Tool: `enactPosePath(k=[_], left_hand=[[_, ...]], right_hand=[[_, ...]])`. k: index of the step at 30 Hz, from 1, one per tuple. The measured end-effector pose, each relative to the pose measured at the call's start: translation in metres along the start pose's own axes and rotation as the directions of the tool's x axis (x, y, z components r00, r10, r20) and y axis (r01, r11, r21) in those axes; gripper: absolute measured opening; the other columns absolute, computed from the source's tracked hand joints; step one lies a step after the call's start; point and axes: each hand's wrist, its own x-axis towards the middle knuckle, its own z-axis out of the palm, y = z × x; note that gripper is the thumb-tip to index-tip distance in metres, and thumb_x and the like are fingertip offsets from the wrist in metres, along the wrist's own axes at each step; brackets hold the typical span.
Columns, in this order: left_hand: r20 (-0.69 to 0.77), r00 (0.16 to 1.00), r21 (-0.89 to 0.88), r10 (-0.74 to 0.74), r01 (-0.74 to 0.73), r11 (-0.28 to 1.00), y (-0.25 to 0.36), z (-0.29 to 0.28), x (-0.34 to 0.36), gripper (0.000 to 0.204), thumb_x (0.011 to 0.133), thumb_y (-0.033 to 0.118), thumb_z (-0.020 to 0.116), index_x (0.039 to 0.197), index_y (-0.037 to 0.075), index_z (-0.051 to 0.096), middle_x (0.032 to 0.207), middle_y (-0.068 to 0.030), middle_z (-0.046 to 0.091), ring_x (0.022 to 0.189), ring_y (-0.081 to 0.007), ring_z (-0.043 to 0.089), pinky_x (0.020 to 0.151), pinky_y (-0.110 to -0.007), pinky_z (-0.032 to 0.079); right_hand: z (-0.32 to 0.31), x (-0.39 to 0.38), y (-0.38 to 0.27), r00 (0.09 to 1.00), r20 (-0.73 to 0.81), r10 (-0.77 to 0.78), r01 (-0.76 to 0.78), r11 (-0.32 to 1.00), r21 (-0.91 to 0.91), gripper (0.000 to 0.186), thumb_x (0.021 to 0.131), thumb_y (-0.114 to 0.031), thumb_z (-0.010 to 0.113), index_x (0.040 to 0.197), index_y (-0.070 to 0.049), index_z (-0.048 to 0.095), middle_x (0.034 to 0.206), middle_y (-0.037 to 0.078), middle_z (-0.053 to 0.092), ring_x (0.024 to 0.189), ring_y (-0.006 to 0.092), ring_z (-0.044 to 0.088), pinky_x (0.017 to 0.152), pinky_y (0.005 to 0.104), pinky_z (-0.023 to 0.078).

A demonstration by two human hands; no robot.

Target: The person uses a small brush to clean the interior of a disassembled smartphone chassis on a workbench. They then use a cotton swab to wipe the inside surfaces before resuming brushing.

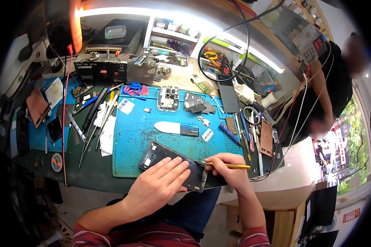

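Note:
A black phone housing (pixel 197 178) lies at a slant across the near edge of the blue mat, its inner side up. My left hand (pixel 163 177) rests flat on its middle, fingers stretched out, covering much of it. My right hand (pixel 226 166) pinches a thin yellow-handled tool (pixel 239 166), whose tip meets the housing's far right edge; the tip is too small to make out. Beyond the housing on the mat lies a flat white pry blade with a blue-and-black end (pixel 177 128).
The blue mat (pixel 127 162) also carries a clear box of phone parts (pixel 168 99), dark metal plates (pixel 198 103) and a blue tube (pixel 229 133). Tweezers (pixel 99 127) lie left, a pink phone back (pixel 266 138) right. A red cable (pixel 64 123) hangs left. Another person (pixel 323 90) stands at right.

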Motion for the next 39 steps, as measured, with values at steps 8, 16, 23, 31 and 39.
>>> enactPosePath(k=[8, 16, 23, 31, 39], left_hand=[[-0.015, 1.000, -0.007, -0.005, 0.005, 1.000, -0.001, 0.001, -0.003, 0.050, 0.086, 0.029, 0.082, 0.129, 0.005, 0.073, 0.141, -0.0106, 0.070, 0.136, -0.0279, 0.064, 0.115, -0.044, 0.052], [-0.023, 1.000, -0.011, 0.002, -0.002, 1.000, -0.001, 0.002, -0.001, 0.050, 0.085, 0.029, 0.083, 0.128, 0.005, 0.073, 0.140, -0.0106, 0.070, 0.135, -0.0282, 0.064, 0.113, -0.044, 0.053], [-0.007, 1.000, -0.022, 0.004, -0.004, 1.000, 0.000, 0.001, 0.000, 0.050, 0.086, 0.028, 0.083, 0.128, 0.004, 0.072, 0.140, -0.0106, 0.071, 0.134, -0.0287, 0.065, 0.114, -0.045, 0.053], [0.018, 1.000, -0.001, 0.019, -0.019, 1.000, -0.002, 0.000, 0.001, 0.045, 0.094, 0.032, 0.077, 0.129, 0.003, 0.073, 0.140, -0.0114, 0.070, 0.136, -0.0268, 0.063, 0.117, -0.043, 0.049], [-0.001, 1.000, -0.022, 0.003, -0.003, 1.000, 0.000, 0.002, 0.001, 0.052, 0.084, 0.027, 0.085, 0.129, 0.004, 0.073, 0.140, -0.0107, 0.071, 0.134, -0.0291, 0.065, 0.116, -0.046, 0.051]], right_hand=[[-0.010, -0.010, 0.007, 0.998, -0.012, 0.062, -0.062, 0.998, 0.000, 0.024, 0.105, -0.009, 0.062, 0.108, 0.004, 0.082, 0.089, 0.009, 0.080, 0.069, 0.0074, 0.067, 0.065, 0.0221, 0.054], [-0.002, -0.004, 0.000, 1.000, -0.015, 0.018, -0.019, 0.999, -0.032, 0.021, 0.104, -0.011, 0.066, 0.108, 0.003, 0.082, 0.090, 0.010, 0.081, 0.068, 0.0087, 0.069, 0.064, 0.0221, 0.055], [-0.019, -0.024, 0.006, 0.991, -0.053, 0.121, -0.119, 0.993, 0.026, 0.024, 0.105, -0.014, 0.064, 0.109, 0.001, 0.082, 0.088, 0.008, 0.080, 0.069, 0.0074, 0.070, 0.062, 0.0222, 0.053], [-0.017, -0.024, 0.007, 0.991, -0.051, 0.123, -0.121, 0.992, 0.044, 0.026, 0.106, -0.017, 0.063, 0.111, 0.000, 0.082, 0.089, 0.008, 0.081, 0.073, 0.0072, 0.072, 0.060, 0.0208, 0.052], [-0.007, -0.018, 0.006, 0.994, -0.045, 0.102, -0.100, 0.994, 0.052, 0.025, 0.106, -0.017, 0.064, 0.112, 0.000, 0.082, 0.092, 0.008, 0.081, 0.075, 0.0081, 0.074, 0.064, 0.0217, 0.055]])
